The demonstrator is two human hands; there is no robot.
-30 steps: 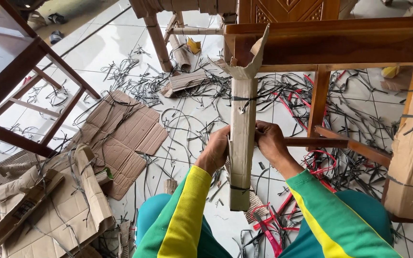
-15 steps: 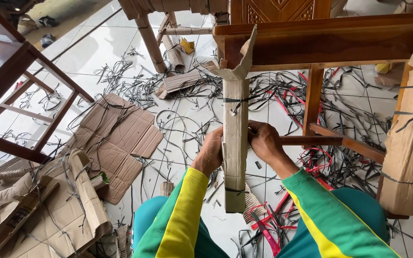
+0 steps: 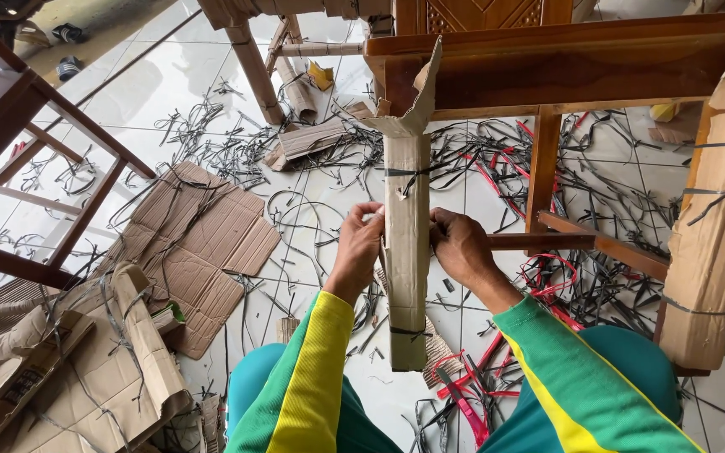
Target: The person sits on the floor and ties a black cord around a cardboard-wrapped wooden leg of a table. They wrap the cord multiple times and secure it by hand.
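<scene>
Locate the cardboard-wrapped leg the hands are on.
Head view, centre: the wrapped leg runs down from the wooden frame, gripped between the left hand and right hand, above the strap-littered tile floor.

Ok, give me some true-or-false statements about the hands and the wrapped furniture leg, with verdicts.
1. Both hands, left hand and right hand, hold the cardboard-wrapped leg. True.
2. The wrapped leg is bound with red tape. False: black straps circle it.
3. Flattened cardboard lies on the tiled floor. True.
4. The sleeves are plain white. False: the sleeves are green and yellow.
5. The wrapping is torn open at its upper end. True.
</scene>
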